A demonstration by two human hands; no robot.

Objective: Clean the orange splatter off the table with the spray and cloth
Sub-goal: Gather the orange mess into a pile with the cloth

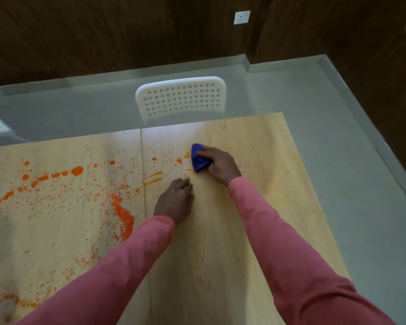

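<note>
1. our right hand [220,164] presses a bunched blue cloth [199,159] onto the table [256,141], fingers curled over it.
2. our left hand [175,201] rests flat, holding nothing.
3. orange splatter [77,171] covers the left side.

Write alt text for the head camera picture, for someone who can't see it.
A right hand presses a blue cloth onto a wooden table beside orange splatter, which mostly lies to the left. The left hand rests on the table.
</note>
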